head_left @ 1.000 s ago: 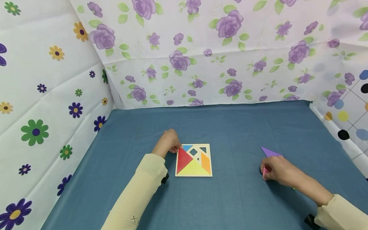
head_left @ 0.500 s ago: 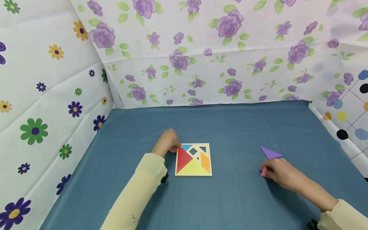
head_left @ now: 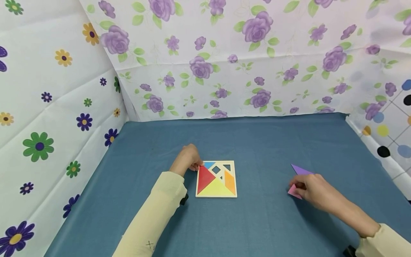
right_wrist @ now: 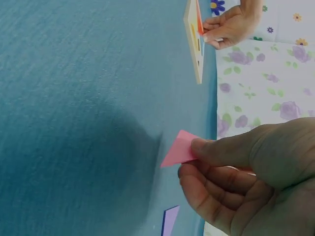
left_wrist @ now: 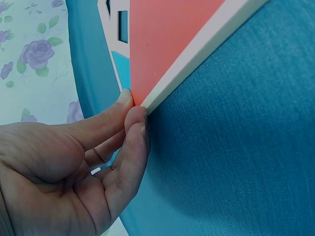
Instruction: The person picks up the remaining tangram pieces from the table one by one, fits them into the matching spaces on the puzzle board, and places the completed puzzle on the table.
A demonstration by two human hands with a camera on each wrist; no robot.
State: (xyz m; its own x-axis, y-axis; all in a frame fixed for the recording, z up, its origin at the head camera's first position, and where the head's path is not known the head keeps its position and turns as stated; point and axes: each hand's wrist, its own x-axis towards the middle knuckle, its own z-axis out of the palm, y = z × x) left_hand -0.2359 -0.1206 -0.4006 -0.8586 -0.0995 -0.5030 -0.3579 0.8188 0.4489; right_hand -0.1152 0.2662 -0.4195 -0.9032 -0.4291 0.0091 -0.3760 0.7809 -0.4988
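Left hand (head_left: pixel 187 157) at the far left corner of the puzzle board (head_left: pixel 222 170), thumb and fingers pinching that corner; in the left wrist view my thumb lay at the tip of the red triangle (head_left: pixel 204 178). Board was flat-sided, pale-rimmed, on the blue cloth (head_left: pixel 257 221), with the yellow triangle (head_left: pixel 216 189), orange parallelogram (head_left: pixel 229 182) and a blue piece (head_left: pixel 208 164) also seated; cloth showed through three openings, one square, two triangular. Right hand (head_left: pixel 313 189) was well apart to the right of the board, thumb and fingertips pinching a pink piece (right_wrist: pixel 179 147) clear of the cloth, a shadow falling below. Purple triangle (head_left: pixel 300 169) lay on the cloth just beyond that hand, which partly hid it. Floral sheet (head_left: pixel 237 85) hung behind the far cloth edge. Pale sleeves (head_left: pixel 152 214) on both arms.
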